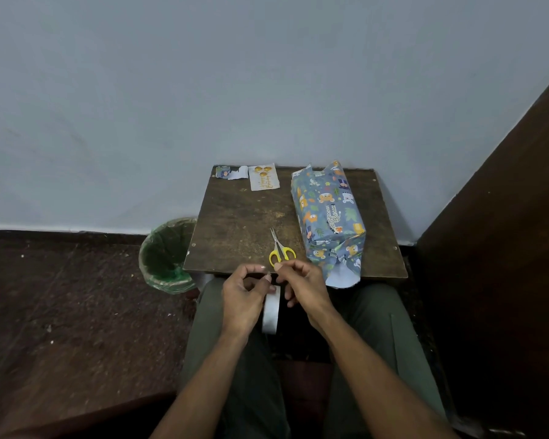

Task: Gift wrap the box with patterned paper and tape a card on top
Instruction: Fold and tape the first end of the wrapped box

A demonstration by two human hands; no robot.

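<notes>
Both hands sit over my lap at the near edge of the table: my left hand [242, 296] has its fingers curled, thumb and forefinger pinched at a small bit of tape, and my right hand [301, 285] pinches toward the same spot from the other side, fingertips nearly meeting the left ones. Just under them a white roll of tape [270, 312] stands on edge between my knees, partly hidden by the left hand, and I cannot tell which hand carries its weight. Past the fingertips, yellow-handled scissors [279, 248] lie flat on the brown wooden table [235, 223], blades closed and pointing away from me. To their right lies the box [328, 213], already covered in blue paper printed with cartoon animals; it runs lengthwise away from me, and its near end overhangs the table edge with a white flap of paper hanging loose, while the far end shows paper standing up unfolded. At the far edge of the table, by the pale wall, a white card [263, 177] with gold balloons lies flat, and just left of it a torn scrap of the patterned paper [230, 172]. Down on the dark floor to the left of the table stands a bin with a green liner [167, 255].
</notes>
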